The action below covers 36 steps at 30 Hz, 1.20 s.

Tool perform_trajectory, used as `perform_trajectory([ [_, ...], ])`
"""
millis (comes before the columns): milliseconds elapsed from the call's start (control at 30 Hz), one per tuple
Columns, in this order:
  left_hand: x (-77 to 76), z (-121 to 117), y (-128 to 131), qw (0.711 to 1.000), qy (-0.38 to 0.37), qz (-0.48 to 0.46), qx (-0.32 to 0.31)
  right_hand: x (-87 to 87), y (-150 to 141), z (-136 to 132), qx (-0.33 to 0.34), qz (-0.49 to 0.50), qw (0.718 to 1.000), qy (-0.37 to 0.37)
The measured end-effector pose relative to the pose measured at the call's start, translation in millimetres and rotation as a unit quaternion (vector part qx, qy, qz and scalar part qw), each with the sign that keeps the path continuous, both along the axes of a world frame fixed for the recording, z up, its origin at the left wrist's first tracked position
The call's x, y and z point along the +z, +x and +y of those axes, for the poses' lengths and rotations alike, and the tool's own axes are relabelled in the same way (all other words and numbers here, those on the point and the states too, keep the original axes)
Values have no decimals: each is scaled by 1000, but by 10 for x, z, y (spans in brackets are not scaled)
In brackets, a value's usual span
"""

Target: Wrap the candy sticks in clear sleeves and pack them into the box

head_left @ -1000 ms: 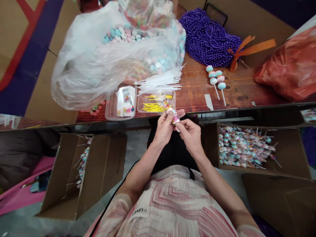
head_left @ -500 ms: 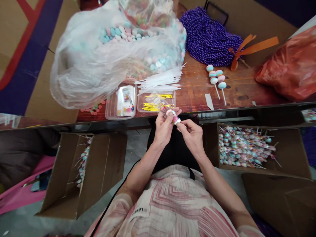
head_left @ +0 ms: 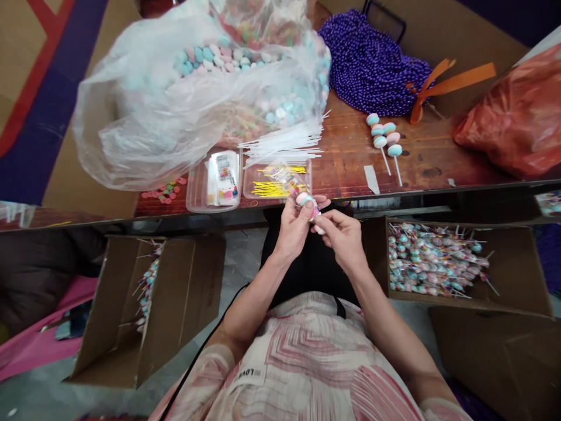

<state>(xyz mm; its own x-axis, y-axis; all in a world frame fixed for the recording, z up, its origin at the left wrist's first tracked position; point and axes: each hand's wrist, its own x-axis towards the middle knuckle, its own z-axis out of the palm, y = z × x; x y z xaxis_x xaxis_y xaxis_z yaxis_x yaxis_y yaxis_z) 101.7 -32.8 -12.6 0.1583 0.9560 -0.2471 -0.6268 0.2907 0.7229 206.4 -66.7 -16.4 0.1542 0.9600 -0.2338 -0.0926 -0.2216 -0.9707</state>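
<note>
My left hand (head_left: pixel 294 229) is closed around a candy skewer (head_left: pixel 305 200) in a clear printed wrapper, with pink, white and blue candies showing. My right hand (head_left: pixel 344 235) pinches the lower end of the same candy skewer, close to my left fingertips. Its stick is hidden by my fingers. Just beyond my hands stands a clear tub (head_left: pixel 248 190) of yellow twist ties (head_left: pixel 269 189). To its left is another tub (head_left: pixel 193 202) with a stack of printed wrappers (head_left: pixel 224 182). White sticks (head_left: pixel 284 143) lie behind the tubs.
A large plastic bag of candies (head_left: pixel 175 111) fills the table's left. Bare candy skewers (head_left: pixel 385 137), purple bead strings (head_left: pixel 372 64) and a red bag (head_left: pixel 517 117) lie to the right. Cardboard boxes with wrapped skewers stand below, one left (head_left: pixel 175 304) and one right (head_left: pixel 517 263).
The candy skewer has shifted slightly down toward my right hand, and the candies show more between my fingers. The big plastic bag has sagged a little to the left.
</note>
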Motion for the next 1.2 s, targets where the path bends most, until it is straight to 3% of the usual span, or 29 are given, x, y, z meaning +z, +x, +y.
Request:
perform_trajectory([
  [67, 8, 12, -9, 1000, -5, -3, -8, 33, 34, 23, 28, 38, 999, -25],
  [133, 8, 31, -12, 1000, -24, -2, -2, 47, 62, 11, 51, 13, 998, -16],
  [267, -13, 75, -13, 999, -40, -4, 33, 48, 87, -147, 76, -130, 989, 5],
  [333, -16, 91, -19, 999, -30, -8, 42, 55, 92, -253, 54, -207, 977, 12],
  [533, -10, 83, -20, 1000, -16, 18, 6, 35, 48, -341, 17, -331, 931, 155],
  [633, -16, 60, -26, 1000, -6, 18, -4, -11, -4, -289, 2, -330, 924, 193],
  [867, -6, 5, -69, 999, -6, -1, -44, -35, -139, -287, -36, -184, 974, 127],
  [1100, 36, 13, -159, 996, -5, -14, -91, -57, -146, -277, -29, -195, 970, 140],
  [1200, 65, 50, -256, 997, -17, 13, -69, -56, -60, -265, -32, -262, 947, 185],
])
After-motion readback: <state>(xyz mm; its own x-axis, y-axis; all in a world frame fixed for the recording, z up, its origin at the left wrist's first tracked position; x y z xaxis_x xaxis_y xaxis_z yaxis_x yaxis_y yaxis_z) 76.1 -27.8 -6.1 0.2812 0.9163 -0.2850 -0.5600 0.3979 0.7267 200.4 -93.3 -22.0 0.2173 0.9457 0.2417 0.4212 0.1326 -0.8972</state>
